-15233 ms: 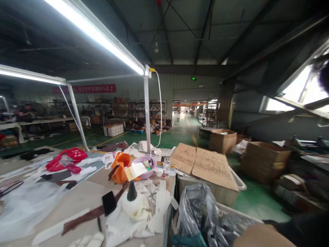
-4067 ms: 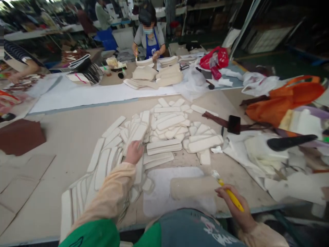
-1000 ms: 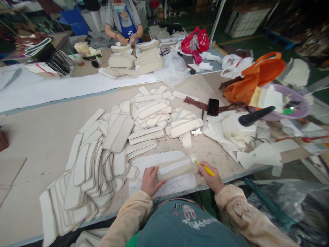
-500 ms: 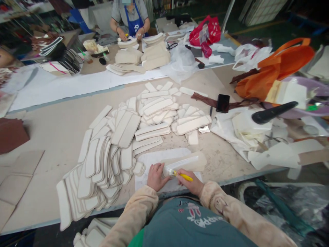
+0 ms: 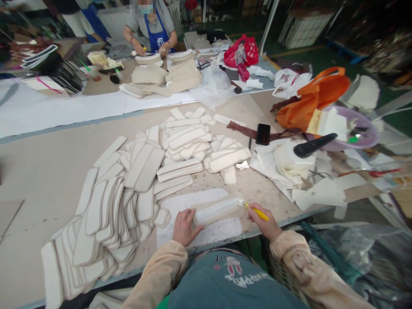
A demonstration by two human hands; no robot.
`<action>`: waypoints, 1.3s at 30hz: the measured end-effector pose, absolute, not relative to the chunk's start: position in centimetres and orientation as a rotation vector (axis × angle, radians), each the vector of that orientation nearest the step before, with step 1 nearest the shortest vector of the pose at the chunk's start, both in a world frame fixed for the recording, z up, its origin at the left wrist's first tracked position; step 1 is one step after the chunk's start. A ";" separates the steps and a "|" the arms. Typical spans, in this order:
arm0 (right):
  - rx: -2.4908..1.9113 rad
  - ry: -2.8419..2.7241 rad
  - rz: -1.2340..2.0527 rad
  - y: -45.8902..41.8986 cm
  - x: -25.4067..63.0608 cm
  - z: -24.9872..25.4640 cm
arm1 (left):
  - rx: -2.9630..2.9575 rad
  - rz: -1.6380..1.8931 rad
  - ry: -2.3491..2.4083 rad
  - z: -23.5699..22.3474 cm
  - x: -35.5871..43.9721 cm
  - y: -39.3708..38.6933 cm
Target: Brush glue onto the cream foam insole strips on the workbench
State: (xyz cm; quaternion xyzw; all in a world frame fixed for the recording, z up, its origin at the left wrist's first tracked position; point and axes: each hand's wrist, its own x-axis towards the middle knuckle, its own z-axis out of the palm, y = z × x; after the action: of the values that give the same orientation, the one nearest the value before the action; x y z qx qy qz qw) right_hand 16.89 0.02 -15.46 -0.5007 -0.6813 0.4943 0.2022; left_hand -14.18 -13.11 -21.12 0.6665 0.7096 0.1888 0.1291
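A long cream strip piece lies on a white mat at the table's near edge, shiny with wet glue. My left hand rests on the mat with its fingers pressed on the strip's left end. In my right hand is a yellow-handled brush, gripped with closed fingers; its tip touches the strip's right end. Several more cream strips lie fanned and stacked across the table beyond and to the left.
A black phone, an orange bag, a purple basin and white scraps crowd the right side. Across the table a person in a blue apron works at stacked pieces. A black plastic bag sits below right.
Over the last half second my right hand has swept the brush from the strip's left end to its right end. The left hand stays on the left end.
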 end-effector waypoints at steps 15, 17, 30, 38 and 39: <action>-1.163 -2.920 0.559 -3.4 8.9 -14.6 | 1.951 0.562 2.075 -21.2 -14.1 -13.0; -0.962 -2.939 0.697 -4.1 7.7 -14.2 | 1.943 0.559 2.077 -21.1 -14.0 -13.0; -1.395 -2.709 0.465 -2.1 13.3 -14.2 | 1.899 0.549 2.075 -21.0 -14.0 -13.0; -0.904 -2.576 1.237 -4.9 9.4 -12.8 | 1.867 0.569 2.060 -20.8 -14.0 -12.9; -0.923 -2.458 1.360 -4.8 9.3 -12.6 | 1.855 0.571 2.060 -20.7 -13.9 -13.0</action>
State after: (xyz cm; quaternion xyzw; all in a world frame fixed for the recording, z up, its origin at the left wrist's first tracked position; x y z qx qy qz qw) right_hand 9.27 -4.79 -12.65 -0.3108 -0.8277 0.4580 0.0924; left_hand -13.93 -12.97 -20.73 0.6475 0.7191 0.1992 0.1548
